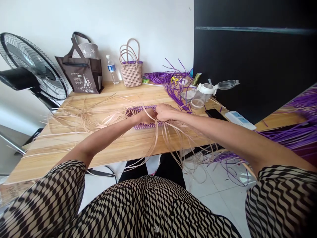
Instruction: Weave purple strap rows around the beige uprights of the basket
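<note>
A partly woven purple and tan piece of basketwork (pixel 146 126) lies on the wooden table in front of me. Long pale strands (pixel 168 138) fan out from both its ends, some hanging over the front table edge. My left hand (pixel 146 116) is closed at the middle of the weaving, its fingertips partly hidden. Against it, my right hand (pixel 163 112) is closed too, fingers curled at the same spot. A pale strand loops up by the left hand and down past the fingers. What exactly each hand pinches is too small to see, but both touch the weaving.
At the back stand a brown tote bag (pixel 81 74), a water bottle (pixel 112 70) and a finished woven basket (pixel 132 73). Purple strands (pixel 173 86) lie beside a clear cup (pixel 200 96). A phone (pixel 216 115) and power strip (pixel 240 119) are right; a fan (pixel 32 69) stands left.
</note>
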A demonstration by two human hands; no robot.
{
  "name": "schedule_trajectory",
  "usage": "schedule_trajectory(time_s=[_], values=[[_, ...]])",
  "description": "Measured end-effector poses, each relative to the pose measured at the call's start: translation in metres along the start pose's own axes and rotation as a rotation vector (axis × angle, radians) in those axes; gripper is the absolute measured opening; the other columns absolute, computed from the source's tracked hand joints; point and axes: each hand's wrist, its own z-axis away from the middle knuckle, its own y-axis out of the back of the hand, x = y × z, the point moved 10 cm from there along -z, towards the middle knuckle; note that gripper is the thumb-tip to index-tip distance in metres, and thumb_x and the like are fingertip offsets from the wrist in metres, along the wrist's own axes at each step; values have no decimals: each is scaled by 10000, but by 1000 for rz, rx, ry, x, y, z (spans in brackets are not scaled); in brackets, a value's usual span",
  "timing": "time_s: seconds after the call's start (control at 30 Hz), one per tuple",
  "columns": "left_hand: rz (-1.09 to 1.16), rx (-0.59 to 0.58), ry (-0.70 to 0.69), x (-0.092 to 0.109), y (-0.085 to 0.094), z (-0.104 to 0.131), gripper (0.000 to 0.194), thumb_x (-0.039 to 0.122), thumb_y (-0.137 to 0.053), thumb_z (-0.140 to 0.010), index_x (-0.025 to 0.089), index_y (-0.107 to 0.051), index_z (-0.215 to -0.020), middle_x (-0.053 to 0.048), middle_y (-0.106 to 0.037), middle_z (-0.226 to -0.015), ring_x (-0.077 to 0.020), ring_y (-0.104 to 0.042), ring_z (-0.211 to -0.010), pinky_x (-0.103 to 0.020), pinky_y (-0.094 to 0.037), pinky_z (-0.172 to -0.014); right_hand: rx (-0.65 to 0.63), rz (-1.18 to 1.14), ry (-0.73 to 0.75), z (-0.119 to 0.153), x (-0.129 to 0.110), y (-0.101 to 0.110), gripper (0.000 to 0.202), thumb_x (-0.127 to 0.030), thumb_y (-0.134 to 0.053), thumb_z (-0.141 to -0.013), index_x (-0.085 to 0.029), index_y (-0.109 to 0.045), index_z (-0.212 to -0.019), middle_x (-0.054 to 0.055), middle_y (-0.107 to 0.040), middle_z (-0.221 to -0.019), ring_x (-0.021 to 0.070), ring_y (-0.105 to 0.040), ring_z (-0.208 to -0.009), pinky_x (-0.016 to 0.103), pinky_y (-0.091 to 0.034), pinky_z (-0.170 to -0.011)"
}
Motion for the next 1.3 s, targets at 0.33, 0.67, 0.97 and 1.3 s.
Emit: schedule_trajectory(time_s=[0.33,0.67,0.97,1.3], values=[[-86,61,35,-6,32,30,196,121,-494,-714,116,-689,-736,-42,-657,-667,-109,-517,-577,-215,-346,-559,13,76,214,8,-12,6,289,-209,-580,-722,-208,-712,-979,35,-705,-822,142,-597,-679,221,-336,-554],[119,73,49,-11,19,27,178,166,-498,-689,88,-634,-604,9,-500,-501,-78,-381,-533,-198,-290,-504,235,100,71,4,-12,9,300,-305,-519,-803,-108,-728,-888,160,-707,-842,217,-642,-746,258,-391,-606],[159,-68,99,-23,21,26,132,220,-577,-649,110,-642,-612,36,-465,-464,-61,-337,-480,-202,-268,-484,216,-112,191,4,-8,9,232,-299,-560,-780,-191,-734,-887,39,-703,-745,124,-581,-633,217,-308,-542],[261,-53,24,-25,11,22,190,218,-545,-636,85,-677,-673,25,-537,-532,-66,-385,-528,-180,-310,-507,287,-47,119,0,-10,4,273,-319,-522,-787,-155,-736,-830,107,-712,-799,183,-621,-701,244,-341,-564]])
